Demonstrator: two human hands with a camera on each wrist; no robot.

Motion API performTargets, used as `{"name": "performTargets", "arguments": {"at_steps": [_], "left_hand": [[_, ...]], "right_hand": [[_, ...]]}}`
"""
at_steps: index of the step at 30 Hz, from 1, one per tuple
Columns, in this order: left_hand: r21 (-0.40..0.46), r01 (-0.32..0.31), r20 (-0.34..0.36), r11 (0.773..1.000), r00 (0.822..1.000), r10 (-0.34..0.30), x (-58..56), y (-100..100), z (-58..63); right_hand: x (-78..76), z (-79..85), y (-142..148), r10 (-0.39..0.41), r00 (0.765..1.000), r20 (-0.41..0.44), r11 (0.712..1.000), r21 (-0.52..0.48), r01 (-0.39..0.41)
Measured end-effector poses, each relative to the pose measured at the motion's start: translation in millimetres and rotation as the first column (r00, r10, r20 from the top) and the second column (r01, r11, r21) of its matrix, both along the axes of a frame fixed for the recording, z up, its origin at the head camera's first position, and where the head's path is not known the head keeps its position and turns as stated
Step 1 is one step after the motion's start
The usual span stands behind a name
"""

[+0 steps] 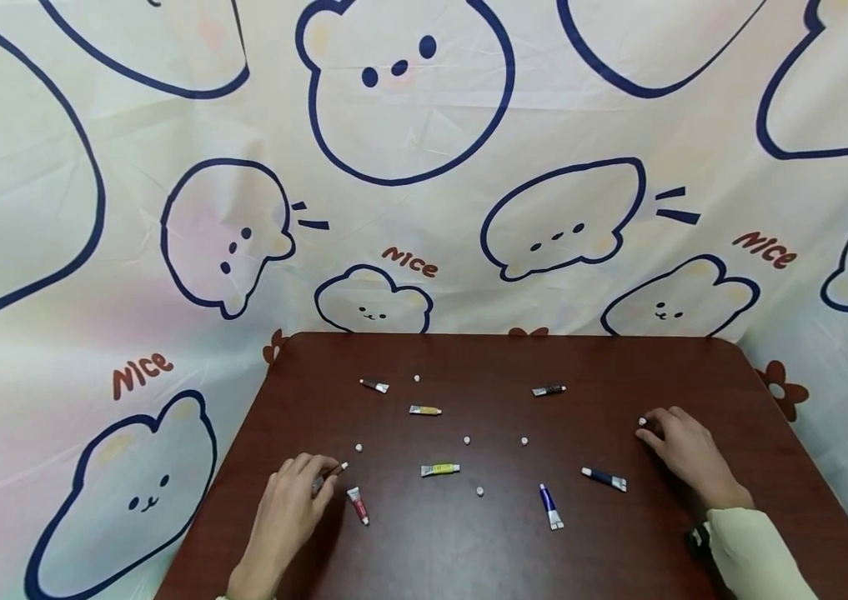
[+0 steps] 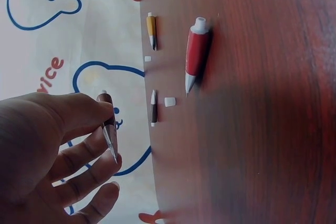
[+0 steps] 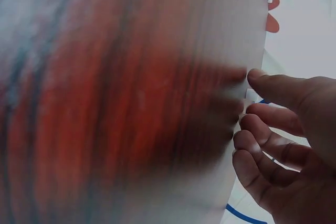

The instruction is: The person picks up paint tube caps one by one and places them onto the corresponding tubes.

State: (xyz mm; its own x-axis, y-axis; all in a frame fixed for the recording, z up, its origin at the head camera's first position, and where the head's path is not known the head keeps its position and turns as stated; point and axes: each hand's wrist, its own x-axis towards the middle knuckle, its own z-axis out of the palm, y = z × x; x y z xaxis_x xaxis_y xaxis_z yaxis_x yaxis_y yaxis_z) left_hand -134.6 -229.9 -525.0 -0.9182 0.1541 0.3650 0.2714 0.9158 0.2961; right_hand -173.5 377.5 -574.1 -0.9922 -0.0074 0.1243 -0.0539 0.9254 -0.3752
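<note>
My left hand (image 1: 287, 510) pinches a small brown paint tube (image 2: 108, 119) between thumb and fingers, raised above the table at left. A red paint tube (image 1: 358, 505) lies just to the right of that hand, and a loose white cap (image 1: 358, 447) lies beyond it. On the far right, my right hand (image 1: 686, 450) is low over the table around another white cap (image 1: 642, 421). In the right wrist view a gap shows between thumb and forefinger, with the cap (image 3: 252, 96) between them. Whether the fingertips touch it is hard to tell.
Across the brown table (image 1: 469, 558) lie tubes: orange-yellow (image 1: 425, 410), yellow-green (image 1: 440, 470), violet-blue (image 1: 551, 507), navy (image 1: 604, 479), and dark ones (image 1: 373, 386) toward the back. More white caps (image 1: 524, 441) are scattered between them. A printed cloth (image 1: 454, 225) hangs behind.
</note>
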Motion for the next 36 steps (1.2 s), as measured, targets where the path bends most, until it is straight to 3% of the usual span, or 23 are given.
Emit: {"name": "performTargets", "arguments": {"at_steps": [24, 30, 36], "left_hand": [[0.034, 0.004, 0.063, 0.999, 0.998, -0.006, 2.9, 5.7, 0.3], [0.035, 0.030, 0.028, 0.999, 0.999, -0.031, 3.2, 10.7, 1.7], [0.033, 0.055, 0.014, 0.998, 0.998, -0.056, 3.9, 17.0, 0.6]], "right_hand": [[-5.9, -0.8, -4.6, 0.009, 1.000, -0.017, 1.000, -0.012, -0.009], [-5.3, 5.2, -11.2, 0.007, 1.000, 0.018, 0.998, -0.060, -0.006], [-4.6, 7.3, -16.8, 0.019, 1.000, 0.000, 0.998, -0.067, -0.019]]}}
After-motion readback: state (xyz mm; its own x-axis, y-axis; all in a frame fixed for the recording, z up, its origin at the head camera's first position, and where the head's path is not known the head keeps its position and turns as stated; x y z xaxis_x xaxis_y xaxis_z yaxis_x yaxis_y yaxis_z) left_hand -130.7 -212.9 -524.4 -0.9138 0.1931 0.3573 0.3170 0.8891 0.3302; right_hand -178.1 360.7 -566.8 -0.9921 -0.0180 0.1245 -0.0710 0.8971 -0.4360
